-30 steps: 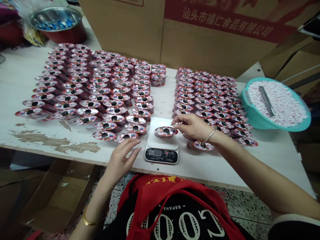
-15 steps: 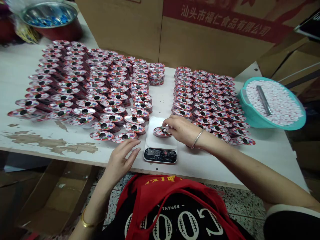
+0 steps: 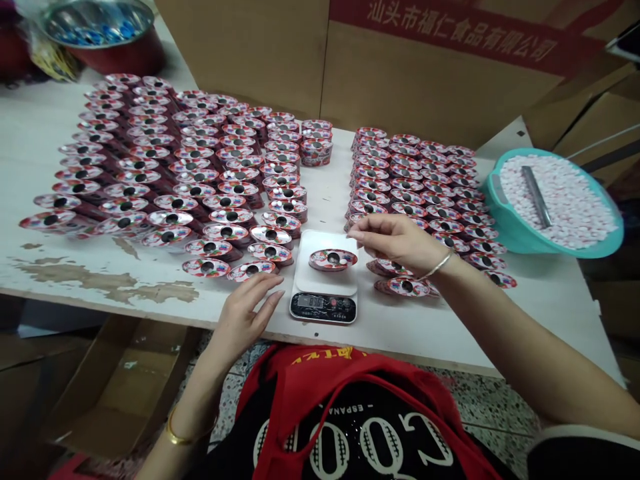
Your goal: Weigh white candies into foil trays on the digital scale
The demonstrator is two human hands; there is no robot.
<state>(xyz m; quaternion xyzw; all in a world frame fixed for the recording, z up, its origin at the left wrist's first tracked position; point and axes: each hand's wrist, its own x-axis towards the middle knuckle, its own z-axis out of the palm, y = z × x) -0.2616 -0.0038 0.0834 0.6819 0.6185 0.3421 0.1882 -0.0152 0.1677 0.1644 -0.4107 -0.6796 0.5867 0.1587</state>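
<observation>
A small oval container [image 3: 333, 260] with a red-and-white printed top and a round hole stands on a white kitchen scale [image 3: 323, 290]. Its dark display is lit with digits. Just right of and above that container is my right hand [image 3: 400, 241], thumb and fingertips pinched together; whatever may be between them is too small to make out. My left hand [image 3: 249, 308] rests on the table left of the scale, fingers loosely stretched and apart, holding nothing. Its fingertips are close to the front containers of the left group [image 3: 227, 232].
More matching containers [image 3: 373, 180] stand in rows right of the scale. A turquoise basin [image 3: 515, 230] of small white pieces holds a metal tube [image 3: 536, 195]. At the back are a metal bowl [image 3: 145, 50] with blue items and large cardboard boxes [image 3: 440, 87]. The table's edge [image 3: 200, 319] is near me.
My right hand has drawn back from the container's hole, moving right and up, uncovering its top. The digits on the scale have changed. My left hand has stayed nearly still.
</observation>
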